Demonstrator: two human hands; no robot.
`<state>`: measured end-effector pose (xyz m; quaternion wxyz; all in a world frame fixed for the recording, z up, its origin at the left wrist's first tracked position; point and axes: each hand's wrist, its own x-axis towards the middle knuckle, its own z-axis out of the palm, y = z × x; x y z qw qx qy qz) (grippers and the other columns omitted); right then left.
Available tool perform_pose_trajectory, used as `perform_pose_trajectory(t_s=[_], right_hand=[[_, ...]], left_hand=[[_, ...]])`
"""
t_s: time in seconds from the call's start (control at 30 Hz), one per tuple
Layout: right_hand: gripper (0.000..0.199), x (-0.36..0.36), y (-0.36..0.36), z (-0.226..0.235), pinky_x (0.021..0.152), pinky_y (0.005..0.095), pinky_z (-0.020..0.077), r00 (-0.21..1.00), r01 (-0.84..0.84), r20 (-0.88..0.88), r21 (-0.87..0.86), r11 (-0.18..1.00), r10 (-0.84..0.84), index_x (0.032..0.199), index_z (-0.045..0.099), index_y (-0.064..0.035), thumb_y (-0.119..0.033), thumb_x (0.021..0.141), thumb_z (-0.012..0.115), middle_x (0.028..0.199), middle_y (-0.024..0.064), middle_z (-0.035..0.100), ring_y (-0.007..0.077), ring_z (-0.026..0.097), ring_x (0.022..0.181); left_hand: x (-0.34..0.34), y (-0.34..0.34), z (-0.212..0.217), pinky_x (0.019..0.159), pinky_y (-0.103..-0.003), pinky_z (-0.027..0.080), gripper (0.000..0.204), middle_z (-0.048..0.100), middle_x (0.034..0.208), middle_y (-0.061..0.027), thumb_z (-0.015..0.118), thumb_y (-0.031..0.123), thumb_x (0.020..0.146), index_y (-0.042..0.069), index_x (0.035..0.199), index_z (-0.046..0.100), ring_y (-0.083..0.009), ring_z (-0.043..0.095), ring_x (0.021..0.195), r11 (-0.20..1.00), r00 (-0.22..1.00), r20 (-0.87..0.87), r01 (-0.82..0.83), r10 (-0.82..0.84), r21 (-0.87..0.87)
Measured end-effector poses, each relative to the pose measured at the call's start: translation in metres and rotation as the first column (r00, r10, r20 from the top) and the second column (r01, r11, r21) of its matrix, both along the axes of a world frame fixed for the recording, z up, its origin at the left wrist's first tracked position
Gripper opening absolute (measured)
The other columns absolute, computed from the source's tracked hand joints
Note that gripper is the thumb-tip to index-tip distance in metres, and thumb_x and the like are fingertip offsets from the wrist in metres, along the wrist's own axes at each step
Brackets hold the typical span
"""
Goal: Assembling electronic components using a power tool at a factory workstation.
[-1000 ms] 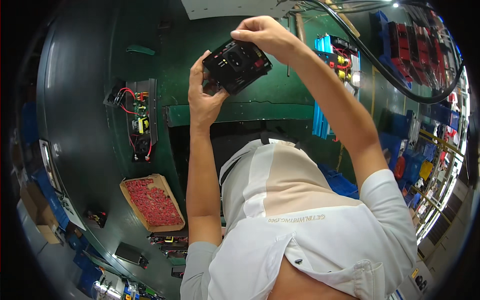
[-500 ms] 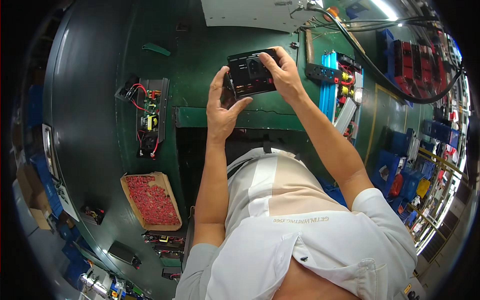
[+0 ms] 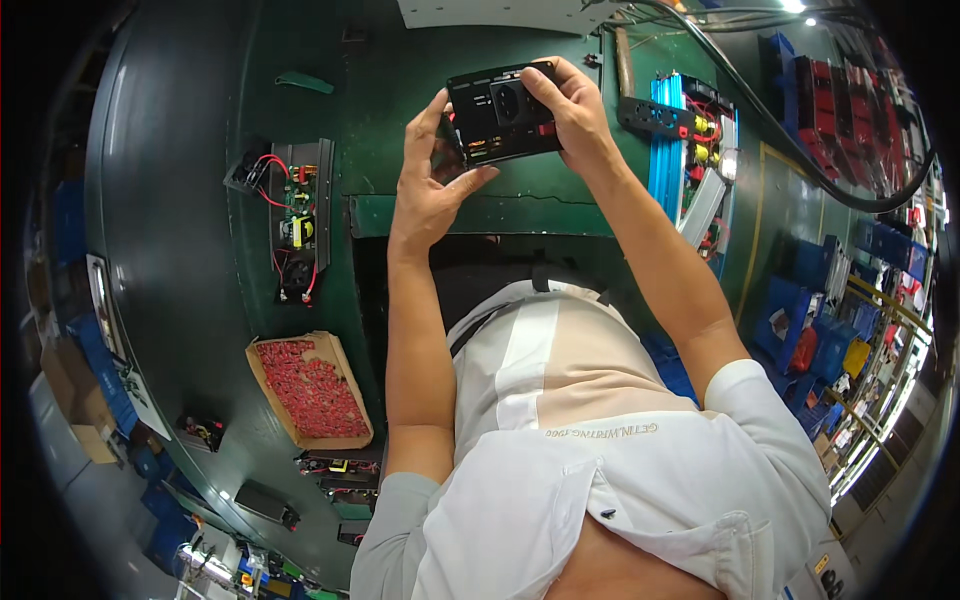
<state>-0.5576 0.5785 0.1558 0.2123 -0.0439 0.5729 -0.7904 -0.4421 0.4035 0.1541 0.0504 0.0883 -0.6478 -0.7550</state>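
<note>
A black power inverter (image 3: 478, 122) with a socket in its face is held above the green bench in front of me. My right hand (image 3: 575, 110) grips its right end, the thumb pressed on the face near the socket. Around the left end curves my left hand (image 3: 430, 165), fingertips by the upper left corner and thumb along the bottom edge. The left palm side is partly hidden. On the bench to the right, nearest my right hand, stand opened blue inverter housings (image 3: 664, 150) and a loose black socket panel (image 3: 655, 117).
At left, an open inverter unit (image 3: 300, 215) with circuit board and red wires lies on the bench. Nearer me sits a cardboard tray (image 3: 358, 438) of small red parts. A white box (image 3: 500, 14) stands at the back. A thick black cable (image 3: 790, 150) arcs across the right.
The inverter and both hands appear slightly higher in view. My left hand has shifted left, and the inverter's face with its socket shows more plainly.
</note>
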Motion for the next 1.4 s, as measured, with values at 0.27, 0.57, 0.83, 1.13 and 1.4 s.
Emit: perform_pose_trajectory(t_s=[0.27, 0.57, 0.83, 1.13, 1.4], right_hand=[[0.025, -0.005, -0.002, 0.016, 0.075, 0.0241, 0.058, 0.999, -0.037, -0.015, 0.116, 0.993, 0.039, 0.114, 0.063, -0.0029, -0.022, 0.099, 0.069, 0.096, 0.003, 0.069, 0.0071, 0.068, 0.085], [0.02, 0.007, -0.001, 0.002, 0.072, 0.0214, 0.0549, 0.993, 0.034, -0.119, 0.088, 0.996, -0.023, 0.107, 0.064, -0.0041, -0.021, 0.098, 0.071, 0.094, -0.0001, 0.067, 0.0051, 0.064, 0.08], [0.023, 0.013, -0.007, 0.0, 0.071, 0.021, 0.0541, 0.989, 0.088, -0.124, 0.102, 0.991, -0.075, 0.11, 0.06, -0.0038, -0.019, 0.097, 0.072, 0.094, 0.0018, 0.068, 0.0058, 0.064, 0.08], [0.028, 0.017, -0.006, 0.005, 0.072, 0.0194, 0.0494, 0.966, 0.103, -0.259, 0.31, 0.945, -0.02, 0.112, 0.055, -0.003, -0.024, 0.1, 0.069, 0.093, 0.0026, 0.066, 0.0052, 0.06, 0.082], [0.027, 0.022, -0.01, 0.007, 0.069, 0.0201, 0.0505, 0.969, 0.122, -0.246, 0.372, 0.92, -0.029, 0.112, 0.055, -0.0031, -0.024, 0.1, 0.069, 0.092, 0.0024, 0.066, 0.0052, 0.061, 0.081]], left_hand=[[-0.008, -0.003, 0.01, 0.092, -0.031, 0.058, 0.07, 0.047, 0.136, -0.0039, 0.086, -0.002, 0.074, 0.005, 0.134, 0.049, -0.0156, 0.063, 0.108, 0.991, 0.989, 0.083, 0.121, -0.125, 0.059], [-0.004, -0.012, 0.004, 0.091, -0.028, 0.058, 0.091, 0.049, 0.135, -0.0007, 0.085, -0.009, 0.07, 0.008, 0.15, 0.045, -0.0134, 0.062, 0.103, 0.974, 0.986, 0.059, 0.143, -0.156, 0.176], [-0.004, -0.009, -0.003, 0.09, -0.027, 0.059, 0.091, 0.048, 0.141, 0.0, 0.084, -0.009, 0.071, 0.01, 0.151, 0.045, -0.01, 0.061, 0.098, 0.976, 0.989, 0.039, 0.137, -0.146, 0.166], [0.005, 0.001, -0.014, 0.095, -0.03, 0.058, 0.099, 0.042, 0.153, -0.0064, 0.083, -0.006, 0.075, 0.013, 0.159, 0.035, -0.017, 0.06, 0.12, 0.979, 0.995, 0.025, 0.087, -0.094, 0.187], [0.005, 0.04, -0.003, 0.094, -0.031, 0.057, 0.108, 0.05, 0.145, -0.0106, 0.09, 0.012, 0.074, 0.011, 0.161, 0.027, -0.0193, 0.062, 0.117, 0.987, 0.999, -0.021, -0.045, 0.048, 0.152]])
